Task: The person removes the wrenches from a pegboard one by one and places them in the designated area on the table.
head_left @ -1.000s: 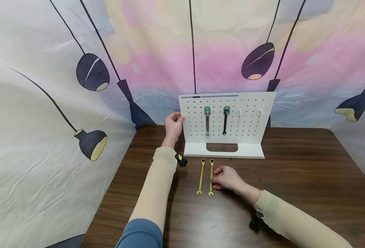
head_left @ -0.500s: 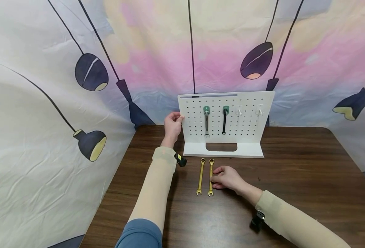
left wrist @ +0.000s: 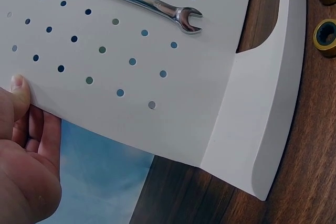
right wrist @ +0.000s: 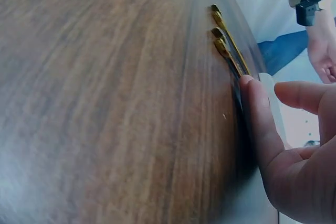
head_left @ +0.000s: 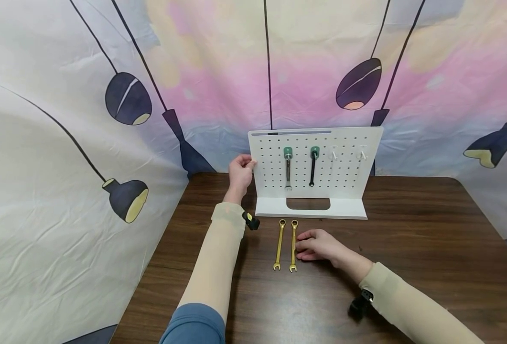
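Observation:
My left hand (head_left: 240, 176) pinches the left edge of a white pegboard (head_left: 343, 179) between thumb and fingers; the left wrist view shows the thumb on its front face. Two gold combination wrenches lie side by side on the table before the board, a left wrench (head_left: 279, 246) and a right wrench (head_left: 294, 246). My right hand (head_left: 320, 247) is just right of the right one. In the right wrist view its thumb and finger stand apart with nothing between them, a fingertip near the wrench; whether it touches cannot be told. A silver wrench (head_left: 288, 173) and a black wrench (head_left: 312, 172) hang on the board.
Two white hooks, one hook (head_left: 333, 154) nearer the middle and another hook (head_left: 362, 154) farther right, stick out of the pegboard. The brown wooden table (head_left: 425, 229) extends right of the board. A patterned cloth (head_left: 219, 86) hangs behind it.
My right hand has shifted slightly right, so its fingertips overlap the right gold wrench less. The left hand, pegboard and wrenches stay in place.

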`<action>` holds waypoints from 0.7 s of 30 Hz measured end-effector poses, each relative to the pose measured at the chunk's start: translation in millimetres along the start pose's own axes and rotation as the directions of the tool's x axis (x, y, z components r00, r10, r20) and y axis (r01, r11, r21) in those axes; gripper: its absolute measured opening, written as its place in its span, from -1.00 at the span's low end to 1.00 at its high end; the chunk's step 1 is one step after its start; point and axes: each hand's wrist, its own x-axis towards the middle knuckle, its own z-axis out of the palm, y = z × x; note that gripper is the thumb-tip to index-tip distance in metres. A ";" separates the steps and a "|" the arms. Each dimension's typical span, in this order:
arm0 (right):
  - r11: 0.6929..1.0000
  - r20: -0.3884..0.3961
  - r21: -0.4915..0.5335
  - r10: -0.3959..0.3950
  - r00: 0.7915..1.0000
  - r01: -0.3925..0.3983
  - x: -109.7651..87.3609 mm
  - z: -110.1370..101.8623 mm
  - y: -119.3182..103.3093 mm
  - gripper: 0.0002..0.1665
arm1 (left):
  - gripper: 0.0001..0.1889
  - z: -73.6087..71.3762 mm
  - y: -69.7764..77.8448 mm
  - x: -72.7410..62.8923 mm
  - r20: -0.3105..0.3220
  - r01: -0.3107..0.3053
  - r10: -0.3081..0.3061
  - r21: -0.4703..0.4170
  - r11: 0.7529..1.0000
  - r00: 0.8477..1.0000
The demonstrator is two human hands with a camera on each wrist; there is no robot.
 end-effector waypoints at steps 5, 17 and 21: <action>0.998 0.035 -0.029 -0.049 0.998 0.050 -0.3 -10.5 -3.0 -0.51 | -0.92 0.2 -0.7 1.1 0.005 0.005 -0.005 -0.012 1.000 1.000; 0.989 0.038 -0.065 -0.129 0.991 0.131 2.4 -33.2 -21.7 -0.46 | -0.90 0.4 -0.8 -0.4 0.006 0.003 -0.003 -0.014 1.000 1.000; 0.990 -0.002 -0.057 -0.131 0.991 0.130 3.9 -36.8 -27.3 -0.46 | -0.89 0.6 -0.9 -0.2 0.005 0.001 -0.001 -0.019 1.000 1.000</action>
